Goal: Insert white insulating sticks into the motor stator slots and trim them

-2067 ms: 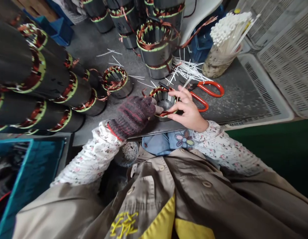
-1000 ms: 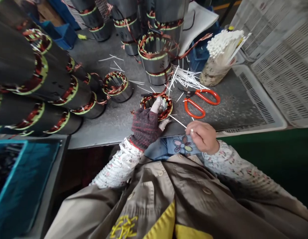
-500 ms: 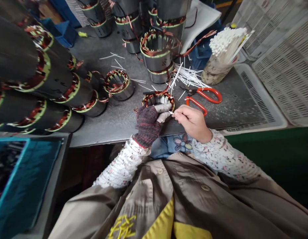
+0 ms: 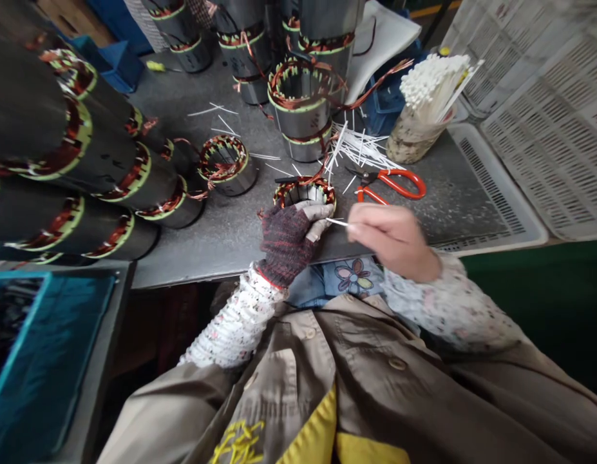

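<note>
My left hand (image 4: pixel 291 233), in a dark knitted glove with pale fingertips, grips the near rim of a motor stator (image 4: pixel 305 188) with copper windings. Its fingers cover much of that rim. Just right of it, my bare right hand (image 4: pixel 392 237) is closed in a pinch on a thin white tie cord (image 4: pixel 337 222), which stretches toward the left fingertips. Slight motion blur softens the right hand. Behind it lie red-handled scissors (image 4: pixel 402 182), partly covered by the hand. A dark strip and copper leads rest at the stator's far edge.
Another small stator (image 4: pixel 225 169) stands to the left, a taller stack (image 4: pixel 303 122) behind. Several stators lie piled at far left. Loose white cords (image 4: pixel 363 149) are scattered near a cup of white sticks (image 4: pixel 421 132). A white plastic tray (image 4: pixel 515 187) sits at right.
My right hand has moved right and toward me, away from the stator, so more of the white cord shows between the hands. My left hand keeps its hold.
</note>
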`<state>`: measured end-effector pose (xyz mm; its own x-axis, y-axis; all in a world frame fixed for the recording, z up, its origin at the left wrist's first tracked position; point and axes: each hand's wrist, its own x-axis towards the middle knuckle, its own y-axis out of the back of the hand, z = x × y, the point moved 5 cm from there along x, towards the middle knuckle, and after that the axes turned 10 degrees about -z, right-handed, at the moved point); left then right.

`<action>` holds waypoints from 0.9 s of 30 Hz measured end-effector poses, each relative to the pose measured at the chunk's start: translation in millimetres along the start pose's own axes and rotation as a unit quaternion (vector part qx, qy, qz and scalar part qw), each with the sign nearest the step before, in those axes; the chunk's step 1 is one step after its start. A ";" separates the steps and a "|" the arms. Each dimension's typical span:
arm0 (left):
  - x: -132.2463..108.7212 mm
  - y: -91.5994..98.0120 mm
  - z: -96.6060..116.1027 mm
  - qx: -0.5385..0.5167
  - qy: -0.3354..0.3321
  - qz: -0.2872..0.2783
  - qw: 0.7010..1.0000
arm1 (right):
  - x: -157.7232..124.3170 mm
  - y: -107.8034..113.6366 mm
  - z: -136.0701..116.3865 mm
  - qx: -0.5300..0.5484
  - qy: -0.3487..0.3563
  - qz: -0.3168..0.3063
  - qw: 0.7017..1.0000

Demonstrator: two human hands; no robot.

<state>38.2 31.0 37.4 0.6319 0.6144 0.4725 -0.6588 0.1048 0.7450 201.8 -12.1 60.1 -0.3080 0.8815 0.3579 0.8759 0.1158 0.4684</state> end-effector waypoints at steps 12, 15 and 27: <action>-6.4 -15.3 4.1 0.108 -0.013 -0.019 0.994 | 15.9 1.4 20.3 0.327 -0.042 0.089 0.940; -7.4 -25.1 12.6 0.123 -0.005 -0.037 0.992 | 53.9 -13.7 42.1 0.264 -0.079 0.097 0.956; 7.5 44.1 -11.9 0.237 -0.155 -0.201 0.938 | -24.5 -42.5 32.0 -0.231 0.057 0.079 0.968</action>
<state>9.1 49.6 68.1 0.9275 0.3343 0.1673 -0.1322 -0.1253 0.9833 184.0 -23.9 5.6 -0.2460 0.8122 0.5289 0.6637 -0.2565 0.7026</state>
